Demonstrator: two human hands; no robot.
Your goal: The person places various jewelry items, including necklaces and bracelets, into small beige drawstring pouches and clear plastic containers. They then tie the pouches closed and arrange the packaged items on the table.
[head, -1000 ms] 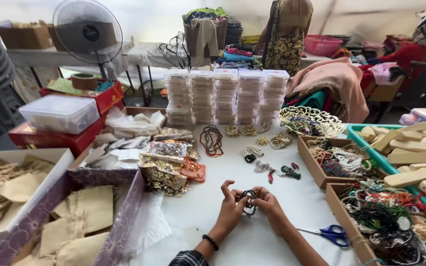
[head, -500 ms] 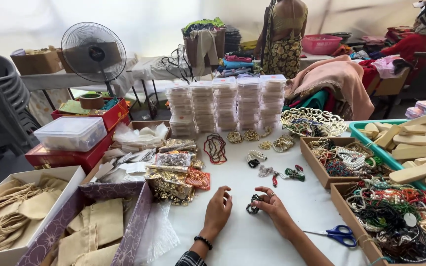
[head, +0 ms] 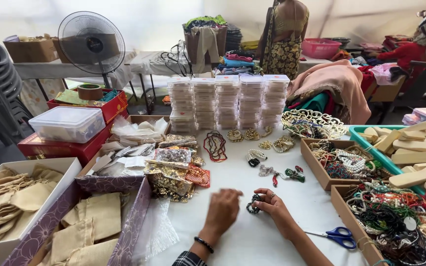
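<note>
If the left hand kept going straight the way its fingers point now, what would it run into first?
The left hand, blurred and apart from the dark bead bracelet in the right hand, points up and slightly right across bare white table. The red bead necklace looks like the first thing in line, though depth is uncertain.

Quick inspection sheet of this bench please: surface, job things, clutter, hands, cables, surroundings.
Surface: white table, crowded along its edges.
Job things: dark beaded bracelet held in the right hand.
Clutter: blue scissors beside the right forearm; cardboard trays of beads; stacked clear boxes; cloth pouches.
Hands: right fingers closed on the bracelet; left hand blurred, open, empty.
Cables: dark cords on the far table.
Surroundings: standing fan; a person standing behind.
</note>
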